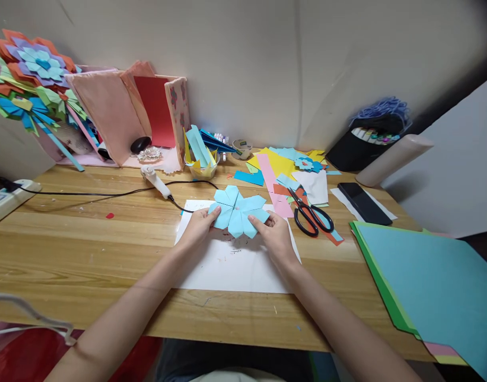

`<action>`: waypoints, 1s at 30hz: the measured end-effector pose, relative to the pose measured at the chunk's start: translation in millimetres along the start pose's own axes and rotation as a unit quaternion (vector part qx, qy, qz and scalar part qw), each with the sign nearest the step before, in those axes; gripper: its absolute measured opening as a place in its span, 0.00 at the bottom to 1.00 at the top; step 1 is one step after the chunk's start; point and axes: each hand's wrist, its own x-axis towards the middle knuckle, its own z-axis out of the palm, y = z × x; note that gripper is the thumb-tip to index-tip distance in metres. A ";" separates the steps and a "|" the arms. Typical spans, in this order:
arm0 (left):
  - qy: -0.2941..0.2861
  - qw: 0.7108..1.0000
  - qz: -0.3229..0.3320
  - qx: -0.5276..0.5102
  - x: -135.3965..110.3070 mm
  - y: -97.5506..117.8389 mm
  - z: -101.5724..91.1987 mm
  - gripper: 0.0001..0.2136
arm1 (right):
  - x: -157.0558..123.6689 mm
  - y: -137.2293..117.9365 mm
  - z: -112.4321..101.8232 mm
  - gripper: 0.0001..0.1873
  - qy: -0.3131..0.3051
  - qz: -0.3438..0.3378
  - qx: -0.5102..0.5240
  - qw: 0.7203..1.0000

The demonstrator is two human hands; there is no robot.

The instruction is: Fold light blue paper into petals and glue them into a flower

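A light blue folded paper flower (237, 211) is held up between my two hands, above a white sheet of paper (235, 273) with small dark marks. My left hand (201, 225) pinches its left petals, thumb on top. At the right petals, my right hand (273, 231) grips in the same way. The fingers beneath the flower are mostly hidden. Just right of my right hand lie black-handled scissors (312, 215), partly opened, on paper scraps. A white glue gun (155, 181) with a black cord rests behind my left hand.
Coloured paper strips and a pink strip (272, 180) lie behind the flower. A black phone (365, 203) and a stack of coloured paper (430, 281) are at the right. Finished paper flowers (40, 63) and a pink organizer (103, 111) stand back left. A power strip (16, 199) sits far left.
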 end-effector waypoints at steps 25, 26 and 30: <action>0.013 0.969 0.093 0.229 9.9 3.5 -23.7 0.17 | 13.5 -17.4 -12.4 0.19 -0.043 0.037 0.137 0.989; 0.019 0.964 0.108 0.241 10.7 2.9 -24.6 0.17 | 14.2 -17.2 -12.8 0.19 -0.048 0.033 0.130 0.990; 0.106 0.922 0.196 0.316 6.4 8.2 -22.4 0.17 | 15.1 -17.4 -13.6 0.16 -0.063 0.016 0.106 0.992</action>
